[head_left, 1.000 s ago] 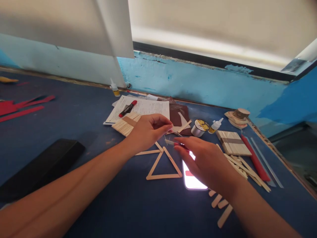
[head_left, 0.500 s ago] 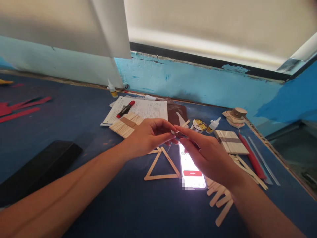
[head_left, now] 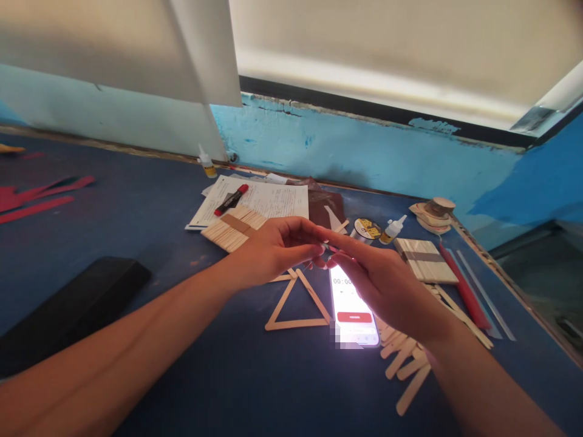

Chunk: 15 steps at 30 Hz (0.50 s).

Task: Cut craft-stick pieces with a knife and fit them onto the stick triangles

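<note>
My left hand [head_left: 285, 250] and right hand [head_left: 376, 267] meet at the fingertips, a slim pinkish piece [head_left: 334, 249] between them too hidden to tell grip or long axis; flat triangle of pale wooden sticks [head_left: 298, 325] nearer me and leftward, closer to my left; glowing white-screened phone [head_left: 353, 331] partly beneath my right.

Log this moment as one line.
left hand and right hand: fingertips close together, grip unclear | phone: screen lit, partly behind right hand | stick triangle: on blue table, left of phone
</note>
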Available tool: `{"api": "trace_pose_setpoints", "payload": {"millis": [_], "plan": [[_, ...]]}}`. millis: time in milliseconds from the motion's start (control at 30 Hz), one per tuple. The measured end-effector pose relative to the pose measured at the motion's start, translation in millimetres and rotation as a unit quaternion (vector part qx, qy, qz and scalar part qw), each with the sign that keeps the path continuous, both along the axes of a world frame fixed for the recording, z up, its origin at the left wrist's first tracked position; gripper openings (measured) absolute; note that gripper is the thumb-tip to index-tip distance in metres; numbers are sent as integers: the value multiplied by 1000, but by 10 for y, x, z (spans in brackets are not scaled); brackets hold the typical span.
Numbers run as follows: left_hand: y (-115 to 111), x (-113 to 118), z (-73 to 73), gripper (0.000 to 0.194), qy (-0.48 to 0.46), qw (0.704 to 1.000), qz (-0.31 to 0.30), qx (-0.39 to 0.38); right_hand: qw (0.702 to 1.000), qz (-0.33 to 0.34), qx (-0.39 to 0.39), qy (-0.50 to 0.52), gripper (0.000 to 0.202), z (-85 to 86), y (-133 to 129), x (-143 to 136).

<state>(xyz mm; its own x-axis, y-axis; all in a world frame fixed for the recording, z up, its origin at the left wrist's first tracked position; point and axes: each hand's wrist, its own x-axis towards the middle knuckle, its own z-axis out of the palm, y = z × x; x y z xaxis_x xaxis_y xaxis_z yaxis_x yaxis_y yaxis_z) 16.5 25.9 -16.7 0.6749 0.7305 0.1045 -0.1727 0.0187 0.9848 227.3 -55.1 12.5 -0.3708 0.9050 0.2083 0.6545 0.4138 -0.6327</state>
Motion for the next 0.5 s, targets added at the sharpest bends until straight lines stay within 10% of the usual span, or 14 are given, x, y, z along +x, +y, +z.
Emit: {"api": "trace_pose_setpoints", "payload": {"millis": [500], "plan": [[-14,13,29,27,-21,995,-17,-93,981,-20,117,-151,55,-119,41,47]]}}
